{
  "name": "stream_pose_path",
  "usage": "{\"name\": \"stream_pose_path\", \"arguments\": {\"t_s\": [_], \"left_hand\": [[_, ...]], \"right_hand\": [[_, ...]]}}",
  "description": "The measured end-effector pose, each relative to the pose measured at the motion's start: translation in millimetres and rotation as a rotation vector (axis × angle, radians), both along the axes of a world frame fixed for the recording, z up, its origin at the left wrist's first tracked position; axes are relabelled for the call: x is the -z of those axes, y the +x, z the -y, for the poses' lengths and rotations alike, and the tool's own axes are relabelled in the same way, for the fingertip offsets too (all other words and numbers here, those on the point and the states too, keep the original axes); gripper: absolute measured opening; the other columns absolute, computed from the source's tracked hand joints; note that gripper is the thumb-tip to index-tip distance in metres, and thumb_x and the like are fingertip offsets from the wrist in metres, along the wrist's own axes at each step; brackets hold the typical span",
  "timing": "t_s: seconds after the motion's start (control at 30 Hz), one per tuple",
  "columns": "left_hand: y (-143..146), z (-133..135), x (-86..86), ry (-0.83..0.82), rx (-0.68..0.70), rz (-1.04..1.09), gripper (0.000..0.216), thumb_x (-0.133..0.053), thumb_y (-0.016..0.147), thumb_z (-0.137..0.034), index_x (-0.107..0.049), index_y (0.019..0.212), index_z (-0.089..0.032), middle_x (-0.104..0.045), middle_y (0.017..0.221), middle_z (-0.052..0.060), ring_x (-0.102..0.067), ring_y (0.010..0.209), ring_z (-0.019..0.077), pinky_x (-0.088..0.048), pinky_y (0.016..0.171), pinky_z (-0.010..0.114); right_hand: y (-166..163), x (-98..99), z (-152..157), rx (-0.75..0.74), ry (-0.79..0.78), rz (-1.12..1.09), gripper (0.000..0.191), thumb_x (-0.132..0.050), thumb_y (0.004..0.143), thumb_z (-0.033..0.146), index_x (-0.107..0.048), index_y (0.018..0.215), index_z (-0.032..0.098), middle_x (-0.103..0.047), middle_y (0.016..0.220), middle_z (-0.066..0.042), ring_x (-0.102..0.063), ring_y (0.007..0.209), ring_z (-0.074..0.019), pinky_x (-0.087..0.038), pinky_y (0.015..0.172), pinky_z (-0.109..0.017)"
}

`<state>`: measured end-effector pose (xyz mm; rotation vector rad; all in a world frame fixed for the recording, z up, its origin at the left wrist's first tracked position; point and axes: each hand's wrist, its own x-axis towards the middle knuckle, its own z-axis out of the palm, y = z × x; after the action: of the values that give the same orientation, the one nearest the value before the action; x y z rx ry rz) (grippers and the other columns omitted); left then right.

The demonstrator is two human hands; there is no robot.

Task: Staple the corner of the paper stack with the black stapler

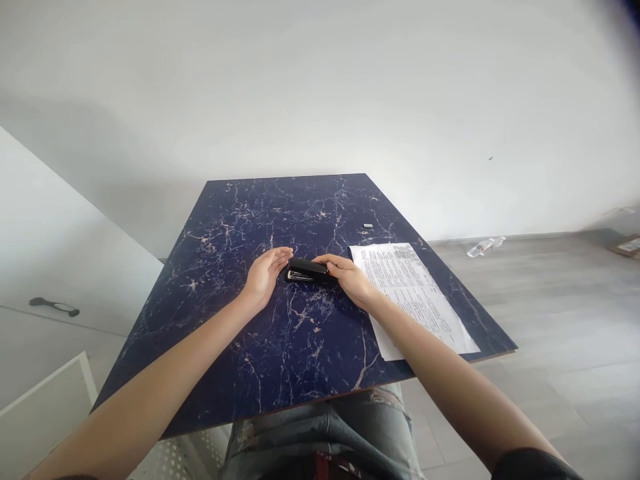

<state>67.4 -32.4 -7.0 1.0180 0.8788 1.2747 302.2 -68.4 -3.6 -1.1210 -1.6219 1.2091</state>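
STEP: stapler being taken up | ITEM: black stapler [307, 271] lies mid-table [240, 220], left of printed sheets [415, 293] | RIGHT: right hand [350, 277] fingers closed on its right end | LEFT: left hand [264, 273] open, fingers apart, beside left end | NEXT: judged to need a firm two-handed hold.
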Motion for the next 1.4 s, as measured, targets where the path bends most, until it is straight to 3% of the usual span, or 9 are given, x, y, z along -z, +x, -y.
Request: {"name": "stream_pose_path", "arguments": {"t_s": [0.57,1.13,1.33,1.4], "left_hand": [[-3,-2,3.9,0.028,0.023,-0.022,0.029,-0.063,0.096,-0.042,-0.079,0.104,-0.018,-0.075,0.127,0.015,-0.068,0.126,0.0311,-0.046,0.116,0.051],[-2,-3,1.4,-0.010,0.008,0.014,0.027,-0.071,0.092,-0.041,-0.081,0.099,-0.017,-0.077,0.122,0.014,-0.068,0.122,0.0299,-0.045,0.116,0.048],[0,-4,0.7,-0.010,-0.005,0.049,0.021,-0.075,0.088,-0.035,-0.082,0.096,-0.017,-0.078,0.115,0.013,-0.069,0.117,0.0275,-0.046,0.112,0.043],[0,-5,1.0,-0.028,-0.014,0.071,0.018,-0.075,0.086,-0.031,-0.082,0.094,-0.016,-0.079,0.112,0.013,-0.070,0.114,0.0268,-0.047,0.112,0.042]], "right_hand": [[0,-1.6,0,-0.005,-0.023,-0.017,0.035,-0.041,0.105,0.037,-0.070,0.122,0.026,-0.072,0.128,-0.006,-0.063,0.121,-0.0260,-0.045,0.105,-0.043],[5,5.0,-6,-0.044,0.025,-0.097,0.029,-0.051,0.104,0.035,-0.073,0.121,0.028,-0.073,0.126,-0.004,-0.065,0.119,-0.0243,-0.044,0.109,-0.045],[3,-4.4,-2,-0.010,0.067,0.022,0.032,-0.048,0.107,0.041,-0.073,0.122,0.028,-0.075,0.125,-0.004,-0.068,0.116,-0.0232,-0.050,0.104,-0.040],[-1,-8.1,1,-0.016,0.156,0.141,0.029,-0.058,0.103,0.039,-0.073,0.125,0.028,-0.076,0.122,-0.004,-0.070,0.112,-0.0231,-0.052,0.101,-0.040]]}}
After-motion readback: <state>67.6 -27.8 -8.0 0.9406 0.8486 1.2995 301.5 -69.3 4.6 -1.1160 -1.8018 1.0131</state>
